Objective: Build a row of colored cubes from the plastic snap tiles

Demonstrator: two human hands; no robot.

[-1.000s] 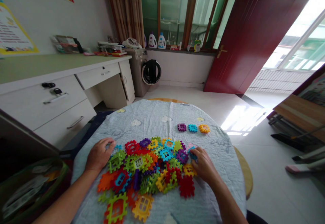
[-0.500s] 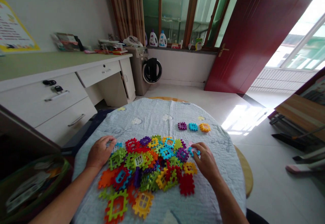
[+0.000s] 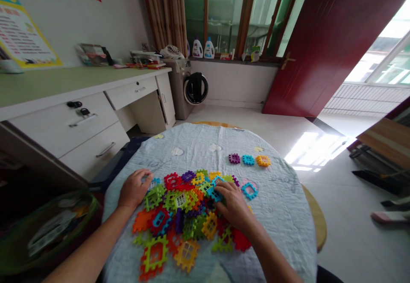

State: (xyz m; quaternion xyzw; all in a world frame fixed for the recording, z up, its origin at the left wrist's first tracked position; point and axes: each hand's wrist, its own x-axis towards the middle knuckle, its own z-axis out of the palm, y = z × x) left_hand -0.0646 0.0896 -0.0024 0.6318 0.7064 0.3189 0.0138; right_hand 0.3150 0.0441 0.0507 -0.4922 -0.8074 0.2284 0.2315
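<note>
A heap of colourful plastic interlocking blocks with notched edges, some with window lattices, lies on the cloth-covered table (image 3: 198,146). My left hand (image 3: 134,187) rests at the heap's left edge, fingers bent and thumb apart, beside a blue block (image 3: 155,183). Over the heap's right side reaches my right hand (image 3: 235,204), its fingertips at a blue window block (image 3: 214,190) and its thumb apart from the fingers. A blue square frame (image 3: 249,190) lies alone to the right of that hand. Farther back, a purple block (image 3: 234,158), a blue block (image 3: 248,160) and a yellow block (image 3: 263,160) form a row.
A basket of assorted items (image 3: 86,214) stands at the lower left. Behind it runs a white desk with drawers (image 3: 89,125). Beyond the table are a washing machine (image 3: 181,88) and a red door (image 3: 297,60). A wooden stool edge (image 3: 315,219) shows at right.
My right hand has moved left from the blue square frame onto the heap; that frame now lies free on the cloth. My left hand stays at the heap's left edge. The view has shifted slightly.
</note>
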